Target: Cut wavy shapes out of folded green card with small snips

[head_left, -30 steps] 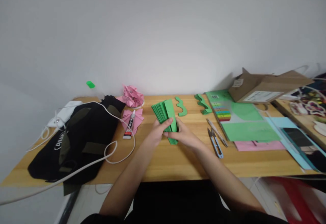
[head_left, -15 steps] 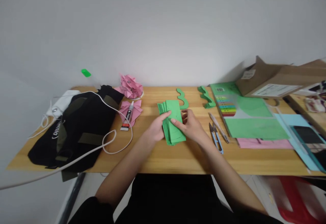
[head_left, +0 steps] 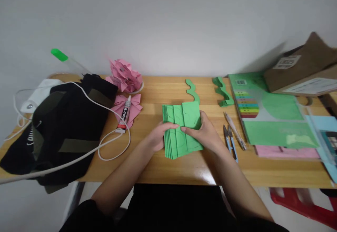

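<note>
Above the table's middle, both hands hold a fanned stack of green paper strips with faint curved pencil lines on them. My left hand grips the left edge, thumb lying across the front. Around the right edge closes my right hand, its thumb pressed on the top sheet; its other fingers are hidden behind. Just beyond the strips lies a wavy green paper cutout. A second, thicker stack of wavy green cutouts sits further right. Thread snips and a pen-like cutter rest beside my right forearm.
On the left are a black bag, a white cable, a B-7000 glue tube and pink paper flowers. Rightward lie a green paper pack, a cardboard box and light-blue sheets. A red stool stands below.
The strips have spread from a narrow overlapping stack into a wider fan, and my right hand has moved rightward with the top sheets. The camera view has shifted a little.
</note>
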Motion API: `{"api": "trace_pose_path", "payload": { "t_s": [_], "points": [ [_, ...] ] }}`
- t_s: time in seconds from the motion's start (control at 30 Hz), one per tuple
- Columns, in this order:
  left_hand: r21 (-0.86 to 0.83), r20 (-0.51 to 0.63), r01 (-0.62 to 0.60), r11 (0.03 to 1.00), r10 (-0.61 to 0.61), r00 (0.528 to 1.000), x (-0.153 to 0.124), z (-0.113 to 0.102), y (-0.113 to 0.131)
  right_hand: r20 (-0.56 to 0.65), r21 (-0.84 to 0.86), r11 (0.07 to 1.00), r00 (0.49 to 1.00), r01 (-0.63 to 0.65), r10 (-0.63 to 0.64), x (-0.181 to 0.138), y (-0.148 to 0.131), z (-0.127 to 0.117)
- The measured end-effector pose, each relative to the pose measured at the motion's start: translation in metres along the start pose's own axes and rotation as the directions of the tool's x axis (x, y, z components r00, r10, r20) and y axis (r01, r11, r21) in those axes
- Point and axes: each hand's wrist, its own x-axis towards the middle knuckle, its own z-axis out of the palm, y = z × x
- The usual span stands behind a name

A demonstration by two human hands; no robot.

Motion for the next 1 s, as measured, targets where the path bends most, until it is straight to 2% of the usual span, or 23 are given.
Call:
{"api": "trace_pose_path", "payload": {
  "t_s": [0.2, 0.33, 0.47, 0.63, 0.83, 1.0],
  "points": [
    [-0.019, -0.022, 0.007, 1.0, -0.007, 1.0, 0.001, 0.004, -0.002, -0.084, -0.12, 0.993, 0.996, 0.0, -0.01, -0.004, 0.002, 0.011],
    [-0.028, -0.048, -0.002, 1.0, 0.001, 0.999, 0.001, 0.005, -0.004, -0.11, -0.104, 0.994, 0.993, 0.04, -0.052, -0.006, 0.004, 0.009],
    [-0.009, -0.125, -0.045, 0.999, 0.044, 0.991, 0.0, 0.007, -0.007, -0.081, -0.08, 0.996, 0.996, 0.041, -0.047, -0.008, 0.004, 0.01],
    [-0.022, -0.153, -0.072, 0.997, 0.067, 0.986, -0.001, 0.012, -0.01, -0.039, -0.116, 0.992, 0.998, 0.044, -0.049, -0.012, 0.003, 0.018],
    [0.017, -0.07, -0.052, 0.998, 0.054, 0.996, -0.001, 0.01, -0.011, 0.001, -0.071, 0.996, 0.999, 0.052, -0.052, -0.013, 0.001, 0.017],
    [0.01, -0.043, -0.029, 1.0, 0.029, 0.999, 0.0, 0.007, -0.01, 0.021, -0.036, 0.999, 1.0, 0.022, -0.022, -0.012, -0.003, 0.014]
  ]
}}
